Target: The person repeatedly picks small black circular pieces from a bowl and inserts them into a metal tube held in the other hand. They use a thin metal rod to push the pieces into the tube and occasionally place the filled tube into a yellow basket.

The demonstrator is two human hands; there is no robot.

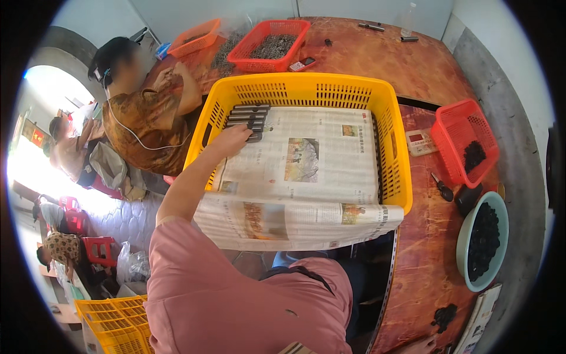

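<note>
My left hand [234, 140] reaches into a large yellow plastic basket [396, 141]. Its fingers are bent round the near end of a short row of dark metal tubes [250, 110], seemingly gripping one tube. The tubes lie side by side on a printed newspaper sheet [342, 156] that lines the basket and hangs over its near rim. At the lower right edge only part of my right hand [421, 346] shows, low over the red-brown table, near a small heap of black parts [444, 317]. What those fingers do is hidden.
On the right stand a pale green basin [463, 259] of black parts and a red basket [446, 141], with scissors [442, 187] nearby. Another red basket [300, 44] of small metal pieces stands at the back. A co-worker [144, 118] sits at the left. Yellow crates [112, 321] are low left.
</note>
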